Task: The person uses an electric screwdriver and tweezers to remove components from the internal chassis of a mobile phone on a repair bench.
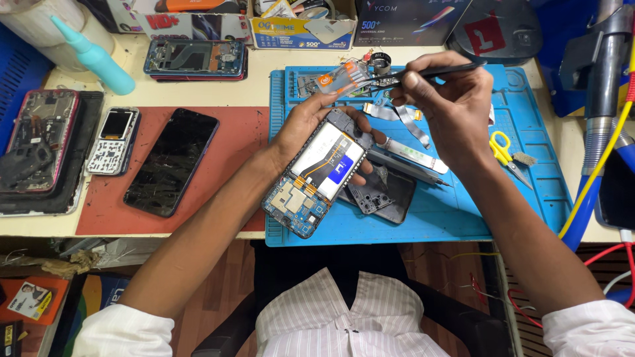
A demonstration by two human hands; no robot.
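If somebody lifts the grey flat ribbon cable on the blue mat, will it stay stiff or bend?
The ribbon cable is thin, flat and already lies in curves on the blue mat, so it probably flops and weighs little. Its narrowness suggests it creases or tears easily.

Two hands: left (307, 125), right (450, 99); one opened phone (317, 175) held; four more phones on tabletop (198, 92); one tweezers (436, 71); one yellow scissors (506, 155); two mats, blue (456, 211) and red (231, 132); one teal bottle (96, 59).
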